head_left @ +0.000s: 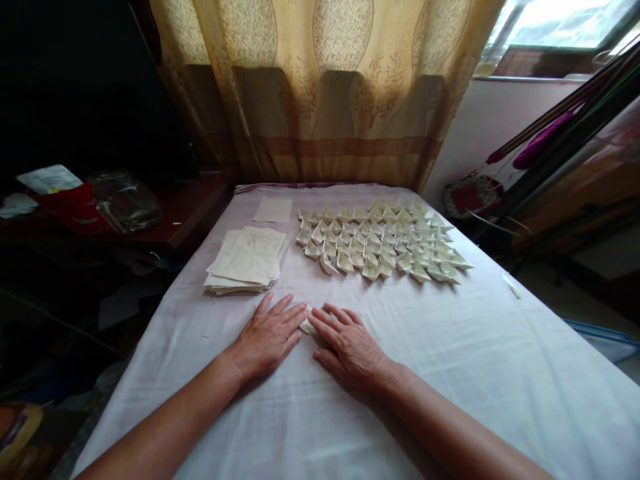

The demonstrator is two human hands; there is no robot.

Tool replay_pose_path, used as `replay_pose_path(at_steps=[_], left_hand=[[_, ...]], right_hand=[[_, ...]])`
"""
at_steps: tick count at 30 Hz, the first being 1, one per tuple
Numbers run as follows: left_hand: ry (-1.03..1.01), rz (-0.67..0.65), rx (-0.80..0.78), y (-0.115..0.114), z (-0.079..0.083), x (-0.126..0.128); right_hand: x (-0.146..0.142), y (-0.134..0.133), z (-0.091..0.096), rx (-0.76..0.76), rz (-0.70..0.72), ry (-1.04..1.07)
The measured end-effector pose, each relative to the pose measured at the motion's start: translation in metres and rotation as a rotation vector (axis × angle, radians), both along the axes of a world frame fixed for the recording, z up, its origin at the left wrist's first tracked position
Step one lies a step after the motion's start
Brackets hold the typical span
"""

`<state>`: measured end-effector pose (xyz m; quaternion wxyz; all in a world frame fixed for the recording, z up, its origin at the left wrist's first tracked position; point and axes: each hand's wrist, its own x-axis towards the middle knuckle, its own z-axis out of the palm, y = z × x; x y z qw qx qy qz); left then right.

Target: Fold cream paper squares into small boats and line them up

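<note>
A small folded piece of paper [307, 326] lies flat on the white cloth, mostly covered by my fingers. My left hand [270, 333] rests palm down with its fingers spread, the fingertips on the paper's left side. From the other side my right hand [347, 343] lies flat, its fingertips pressing on the paper's right part. Just beyond my left hand is a stack of paper sheets [247, 257], with handwriting and crease lines on the top ones. Several rows of folded paper boats [370, 243] stand beyond my right hand.
A single square sheet [273, 209] lies behind the stack. A small white strip [511, 287] is near the cloth's right edge. On a dark side table [195, 207] at left stand a glass jar [127, 200] and a red container [75, 207]. A patterned curtain [320, 120] hangs behind.
</note>
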<state>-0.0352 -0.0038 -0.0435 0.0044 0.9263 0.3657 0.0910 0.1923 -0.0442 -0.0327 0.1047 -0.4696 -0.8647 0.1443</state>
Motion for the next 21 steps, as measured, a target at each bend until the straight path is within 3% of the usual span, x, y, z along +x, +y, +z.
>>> replay_pose_path(at_steps=[7,14,21], left_hand=[[0.027,0.005,-0.059,0.001,0.007,-0.002],[0.048,-0.011,-0.072,0.001,0.009,-0.001],[-0.204,-0.031,0.012,-0.003,0.009,-0.004]], right_hand=[[0.014,0.003,0.007,0.012,0.070,-0.051],[0.007,0.003,0.012,0.064,0.118,-0.107],[0.001,0.008,0.012,0.117,0.065,0.001]])
